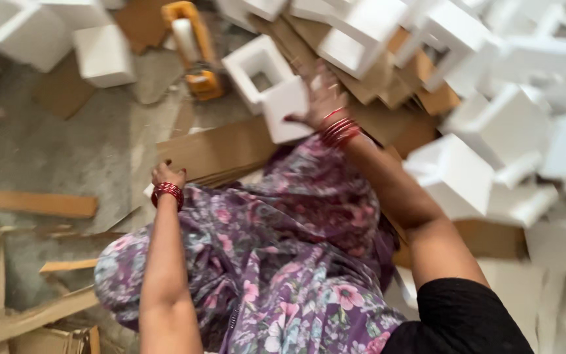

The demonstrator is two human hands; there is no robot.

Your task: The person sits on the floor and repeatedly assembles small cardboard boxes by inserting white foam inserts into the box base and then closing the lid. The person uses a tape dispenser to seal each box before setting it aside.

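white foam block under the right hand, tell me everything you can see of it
The white foam block is a plain, roughly square piece that looks like expanded polystyrene, with a smooth flat face turned up and no visible hollow. It lies tilted over stacked brown cardboard sheets, beside a hollow square foam frame that it appears to touch. The right hand rests on its right edge, fingers spread. Motion blur softens its edges.

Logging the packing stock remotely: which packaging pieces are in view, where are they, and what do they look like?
Foam block: white, square, under the right hand.
Hollow foam frame: white, just left of it.
Cardboard sheets: brown, flat, by the left hand.
Foam pile: white, at right.
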